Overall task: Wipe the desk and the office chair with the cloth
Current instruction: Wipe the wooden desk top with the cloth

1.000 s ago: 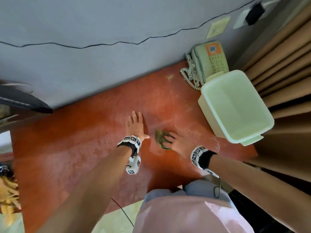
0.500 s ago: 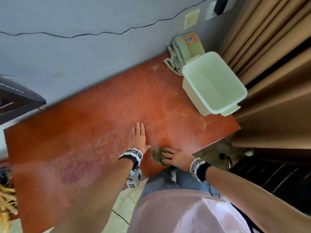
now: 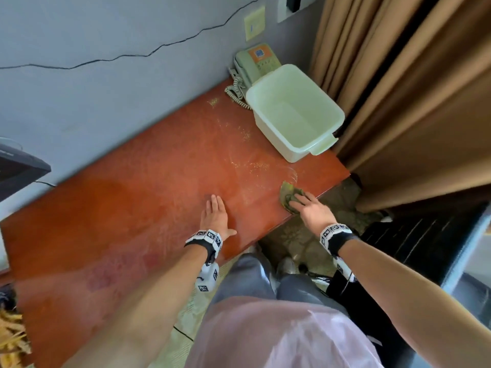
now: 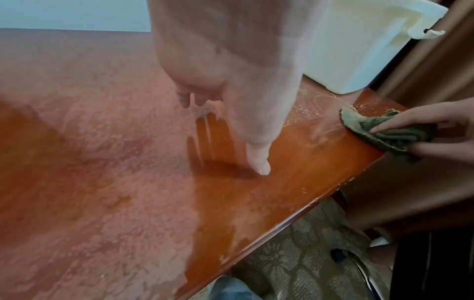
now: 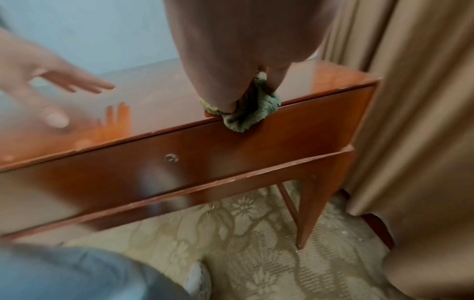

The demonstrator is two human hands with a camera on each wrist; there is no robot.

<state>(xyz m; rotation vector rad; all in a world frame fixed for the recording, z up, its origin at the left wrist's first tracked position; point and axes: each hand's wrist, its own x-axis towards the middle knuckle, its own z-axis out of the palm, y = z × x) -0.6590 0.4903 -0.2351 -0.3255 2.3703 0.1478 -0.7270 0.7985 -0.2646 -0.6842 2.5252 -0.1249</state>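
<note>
Since half a second ago the right hand point(image 3: 313, 211) has slid the cloth point(image 3: 288, 193) to the right along the near edge of the bench point(image 3: 132, 208), from just beside the left hand point(image 3: 215, 218) to a spot near the bench's right corner. The left hand has stayed where it was, flat on the wood with fingers straight and together.

The right hand now presses the green cloth with straight, spread fingers; the wrist view shows the cloth point(image 5: 246, 113) bunched under them and drooping a little over the front edge. The cloth point(image 4: 387, 132) lies well apart from the left hand.

No writing can be read: the phone point(image 3: 256, 63) by the wall has an orange panel with a blue label too small to make out.

A pale green tub point(image 3: 295, 112) stands touching the phone, near the bench's far right corner. Yellowish crumbs point(image 3: 255, 166) are scattered between tub and cloth. Tan curtains point(image 3: 411, 102) hang just beside the bench's right end. A dark monitor point(image 3: 18, 168) shows at the left edge, and patterned carpet point(image 5: 256, 253) lies below.
</note>
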